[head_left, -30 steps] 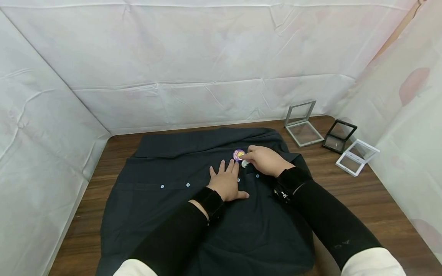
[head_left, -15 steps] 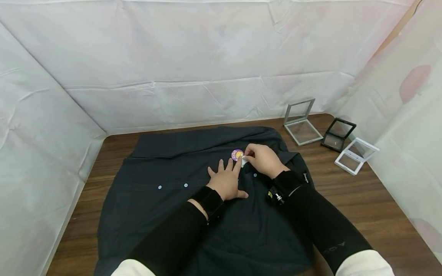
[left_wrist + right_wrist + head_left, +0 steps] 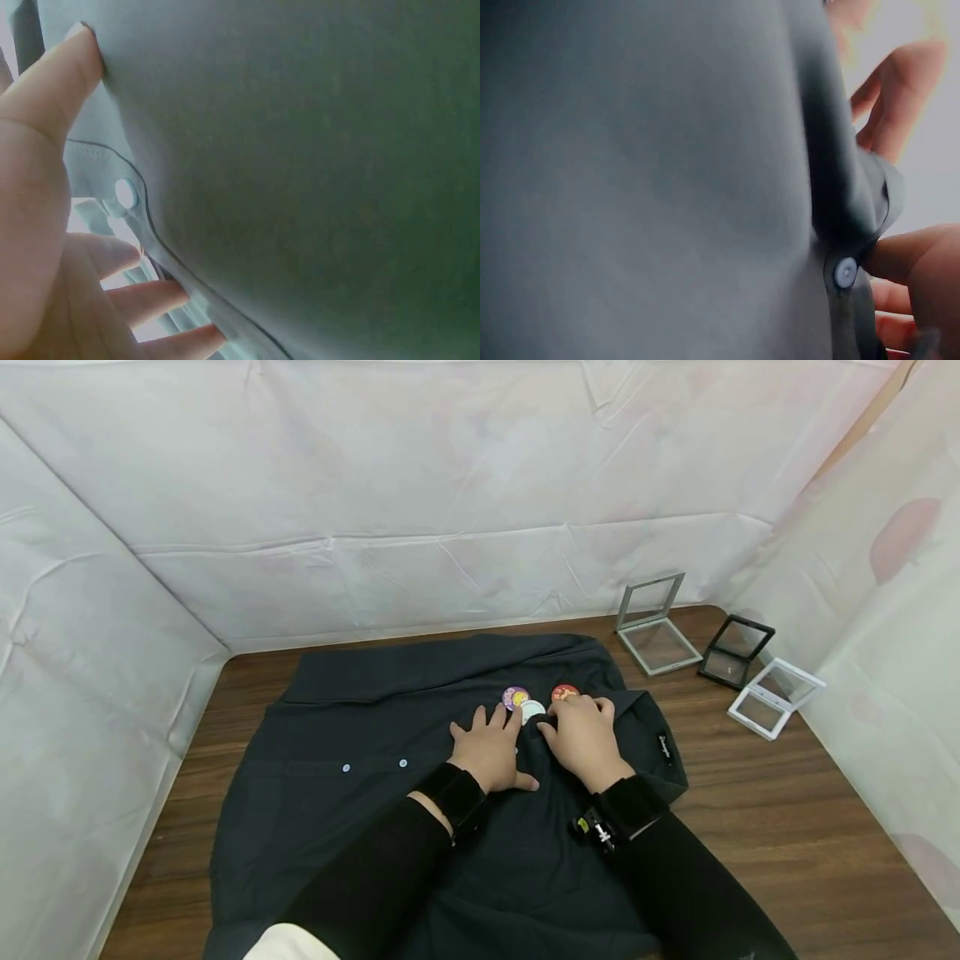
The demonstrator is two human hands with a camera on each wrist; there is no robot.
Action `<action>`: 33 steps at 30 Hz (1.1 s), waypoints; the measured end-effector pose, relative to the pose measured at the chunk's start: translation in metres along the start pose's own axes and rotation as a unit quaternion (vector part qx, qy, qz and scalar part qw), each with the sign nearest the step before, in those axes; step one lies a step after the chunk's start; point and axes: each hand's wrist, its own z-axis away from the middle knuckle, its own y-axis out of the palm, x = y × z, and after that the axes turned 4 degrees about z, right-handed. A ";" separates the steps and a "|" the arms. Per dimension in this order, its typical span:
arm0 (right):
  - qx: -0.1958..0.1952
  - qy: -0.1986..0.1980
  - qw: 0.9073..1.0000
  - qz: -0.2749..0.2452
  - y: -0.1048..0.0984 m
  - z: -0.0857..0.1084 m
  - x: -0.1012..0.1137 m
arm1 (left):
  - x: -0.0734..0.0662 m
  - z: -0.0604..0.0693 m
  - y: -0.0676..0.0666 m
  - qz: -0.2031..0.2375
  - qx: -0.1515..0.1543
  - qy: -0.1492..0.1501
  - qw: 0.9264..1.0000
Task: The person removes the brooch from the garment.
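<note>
A dark button-up shirt (image 3: pixel 337 827) lies spread on the table. My left hand (image 3: pixel 489 756) rests flat on it, fingers spread, fingertips near the badges. My right hand (image 3: pixel 585 739), fingers bent, pinches a fold of the shirt front; the right wrist view has the thumb (image 3: pixel 904 255) against this fold beside a shirt button (image 3: pixel 845 272). Just beyond my fingers, a purple round badge (image 3: pixel 514 697) and a pale round badge (image 3: pixel 532 710) sit side by side. A red round badge (image 3: pixel 564 692) shows past my right fingers, its near part hidden.
At the right stand three open framed display cases: a grey case (image 3: pixel 660 643), a black case (image 3: pixel 726 668) and a white case (image 3: pixel 761 714). The wooden table (image 3: pixel 795 810) meets white cloth walls (image 3: pixel 450 485) at the back and sides.
My right hand has left the pale badge and moved right and nearer to me, onto the shirt fabric. The pale badge and the red badge are now exposed. My left hand stays put.
</note>
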 end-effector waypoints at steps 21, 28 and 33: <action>0.043 -0.058 0.994 -0.081 -0.001 0.032 -0.001 | 0.002 0.003 0.003 0.027 -0.006 0.006 1.000; 0.037 -0.080 0.992 -0.093 0.006 0.040 -0.005 | 0.002 0.005 0.007 0.034 0.010 0.003 0.999; 0.027 -0.087 0.991 -0.095 0.010 0.042 -0.007 | 0.003 0.007 0.006 0.040 0.025 -0.005 0.999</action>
